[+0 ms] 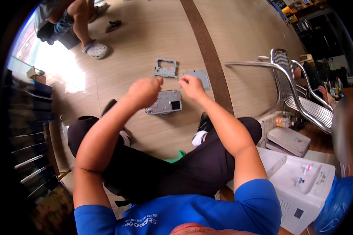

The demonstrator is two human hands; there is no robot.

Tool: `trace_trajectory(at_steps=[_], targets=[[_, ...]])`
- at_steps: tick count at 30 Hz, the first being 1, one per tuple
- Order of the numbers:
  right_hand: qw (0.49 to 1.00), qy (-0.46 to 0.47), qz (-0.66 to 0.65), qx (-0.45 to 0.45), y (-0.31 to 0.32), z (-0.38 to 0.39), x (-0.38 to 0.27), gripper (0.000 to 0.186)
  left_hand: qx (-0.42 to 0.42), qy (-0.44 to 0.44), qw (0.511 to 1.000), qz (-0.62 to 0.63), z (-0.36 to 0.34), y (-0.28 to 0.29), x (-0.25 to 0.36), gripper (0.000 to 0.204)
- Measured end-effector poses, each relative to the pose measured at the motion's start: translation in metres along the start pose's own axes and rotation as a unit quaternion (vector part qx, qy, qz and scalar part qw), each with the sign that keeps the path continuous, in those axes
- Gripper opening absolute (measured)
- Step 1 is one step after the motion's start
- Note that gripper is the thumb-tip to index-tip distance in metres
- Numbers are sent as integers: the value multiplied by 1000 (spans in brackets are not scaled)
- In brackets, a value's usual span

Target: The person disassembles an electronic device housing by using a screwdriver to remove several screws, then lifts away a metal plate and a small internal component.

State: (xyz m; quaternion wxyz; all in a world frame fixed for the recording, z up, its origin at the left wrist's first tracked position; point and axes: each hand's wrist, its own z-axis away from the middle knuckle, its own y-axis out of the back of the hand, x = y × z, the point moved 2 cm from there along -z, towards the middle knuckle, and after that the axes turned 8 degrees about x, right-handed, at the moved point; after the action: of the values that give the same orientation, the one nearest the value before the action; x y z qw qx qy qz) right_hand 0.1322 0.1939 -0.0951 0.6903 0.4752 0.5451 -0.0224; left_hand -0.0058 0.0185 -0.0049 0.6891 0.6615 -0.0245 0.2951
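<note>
A grey metal box (168, 104) with a dark square opening lies on the floor between my feet. My left hand (144, 91) is over its left part, fingers curled; whatever they hold is hidden. My right hand (192, 87) is just above the box's upper right, fingers pinched on something too small to make out. Beyond my hands lies a grey bracket (159, 73) with a rectangular cutout. A flat grey plate (200, 78) lies to its right, partly behind my right hand.
Another person's legs (81, 27) are at upper left. A steel bench (306, 111) stands at right, with a person (323, 92) partly visible behind it. A white water dispenser (298, 196) is at lower right, dark blue racks (31, 129) at left, a green object (176, 156) beneath me.
</note>
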Motion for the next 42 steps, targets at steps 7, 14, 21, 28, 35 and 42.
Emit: trace_trajectory(at_steps=[7,14,21,28,35,42], targets=[[964,-84,253,-5,22,7,143,19,66,19,997,26,3,39,-5,23],[938,-140,307,-82,2,20,196,18,35,18,999,-1,8,43,-15,23],[928,-177,306,-115,-20,15,238,18,-14,8,999,-36,2,29,-29,23],[938,-220,258,-70,-46,2,292,19,-51,27,997,-41,-6,20,-35,25],[924,-247,290,-36,-67,-18,309,19,-92,56,994,-33,-9,11,-44,27],[925,-261,275,9,-58,-35,323,19,-52,26,998,-22,-7,2,-53,22]])
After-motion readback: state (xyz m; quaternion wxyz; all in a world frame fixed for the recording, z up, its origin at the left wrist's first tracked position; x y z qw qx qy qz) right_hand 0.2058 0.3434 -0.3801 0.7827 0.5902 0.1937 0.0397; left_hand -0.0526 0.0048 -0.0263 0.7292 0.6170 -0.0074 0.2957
